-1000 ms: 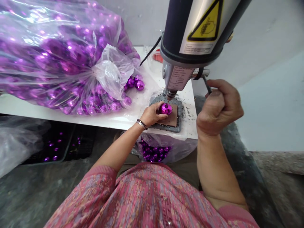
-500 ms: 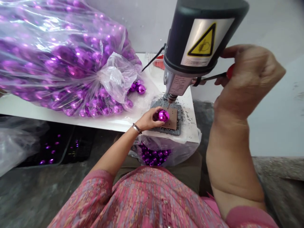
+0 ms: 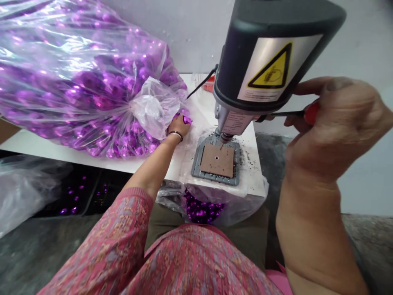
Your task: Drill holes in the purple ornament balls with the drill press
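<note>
My left hand [image 3: 179, 126] is at the mouth of a large clear bag, its fingers curled over a shiny purple bauble [image 3: 187, 119]. Part of that bauble and the fingertips are hidden. My right hand [image 3: 334, 119] grips the red-knobbed lever [image 3: 312, 112] of a small drill press [image 3: 229, 112], with its index finger against the motor housing. Under the thin drill bit [image 3: 222, 146], a brown board [image 3: 211, 166] with a small hole lies on the grey base plate [image 3: 196, 168]. No bauble sits on the board.
The clear bag [image 3: 92, 86] of purple baubles covers much of the white table [image 3: 123, 164]. Another plastic bag of baubles [image 3: 204, 207] hangs at the front edge above my lap. Dark shavings [image 3: 245, 157] lie around the base. Black crates [image 3: 76, 192] stand low at left.
My left hand has left the drill base, and the bauble it held there is out of sight. It has moved left to the bag's mouth. My right hand stays on the lever.
</note>
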Available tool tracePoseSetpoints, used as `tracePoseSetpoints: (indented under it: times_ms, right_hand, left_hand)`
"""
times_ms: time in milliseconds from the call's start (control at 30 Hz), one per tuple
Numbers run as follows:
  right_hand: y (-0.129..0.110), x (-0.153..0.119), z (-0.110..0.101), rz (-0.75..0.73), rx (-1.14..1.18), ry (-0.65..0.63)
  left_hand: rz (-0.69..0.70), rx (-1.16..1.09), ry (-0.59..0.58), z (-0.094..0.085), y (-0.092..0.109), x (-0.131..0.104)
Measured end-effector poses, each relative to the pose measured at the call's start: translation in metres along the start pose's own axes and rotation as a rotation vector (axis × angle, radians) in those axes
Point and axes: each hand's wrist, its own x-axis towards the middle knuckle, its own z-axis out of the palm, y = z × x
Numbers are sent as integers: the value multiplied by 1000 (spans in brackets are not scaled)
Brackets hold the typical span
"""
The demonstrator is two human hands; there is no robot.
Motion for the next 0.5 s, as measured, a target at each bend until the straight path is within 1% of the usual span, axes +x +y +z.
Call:
tracePoseSetpoints:
  times_ms: [100,200,300,367,400,433,500]
  right_hand:
    - [2,-2,-2,-28,-41,-3]
    - [2,-5,-4,-75,-86,-1]
    - [-1,-6,-6,-80,-163,-28]
    - [-4,-1,-5,-41,-173,-47]
    - [-6,3,-4,-25,-154,-47]
    - [-7,8,-3,-5,-131,-43]
    - [-11,21,1,50,-77,-40]
  left_hand:
    - [-119,-48,-40,13,-1,8]
    - [-133,-78,-49,20,1,7]
    - [-78,-126,-15,16,7,-3]
    - [-23,-265,-32,6,10,-18]
    - [6,-367,-83,0,10,-27]
    - [25,-475,-167,-5,10,-38]
    - [43,-655,-392,-14,6,-62]
